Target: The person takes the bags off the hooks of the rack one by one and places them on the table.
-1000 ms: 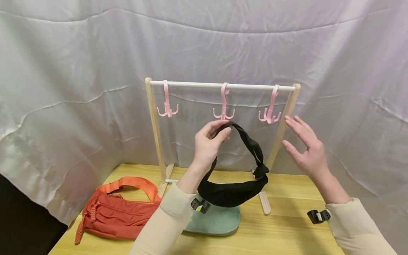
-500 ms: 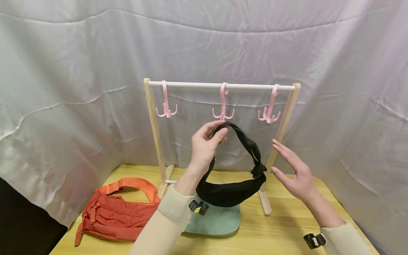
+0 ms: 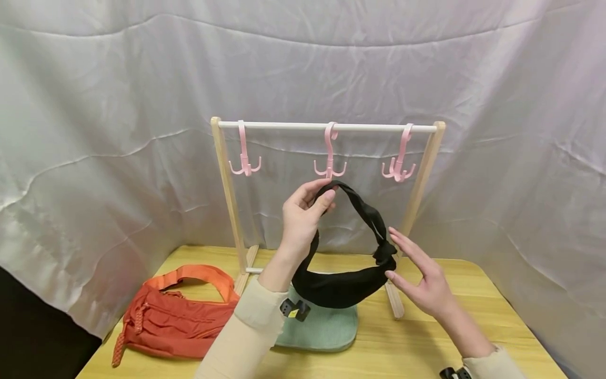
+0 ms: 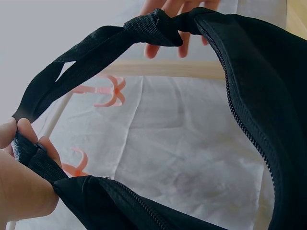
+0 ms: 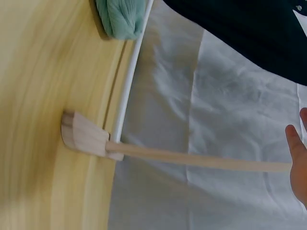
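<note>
A black shoulder bag (image 3: pixel 343 288) with a knotted strap hangs in front of the rack, its strap forming a loop. My left hand (image 3: pixel 303 216) pinches the top of that strap between thumb and fingers, just below the middle pink hook (image 3: pixel 329 158). Beside the knot, my right hand (image 3: pixel 423 287) has its fingers and thumb spread, fingertips right at the bag's right end. The left wrist view shows the bag's zipper (image 4: pixel 229 96) along its opening, with right-hand fingers (image 4: pixel 182 48) behind the knot. Only part of the right hand (image 5: pixel 300 177) appears in the right wrist view.
A wooden rack with a white bar (image 3: pixel 284 126) carries pink hooks at left (image 3: pixel 244 160) and right (image 3: pixel 399 166) too. On the wooden table (image 3: pixel 454 337) lie a red-orange bag (image 3: pixel 177 321) and, partly behind the left arm, a mint-green bag (image 3: pixel 326 329). Grey curtains surround the table.
My right hand has come left and down to the bag's knot. The left hand, still holding the strap, has shifted slightly left with the bag.
</note>
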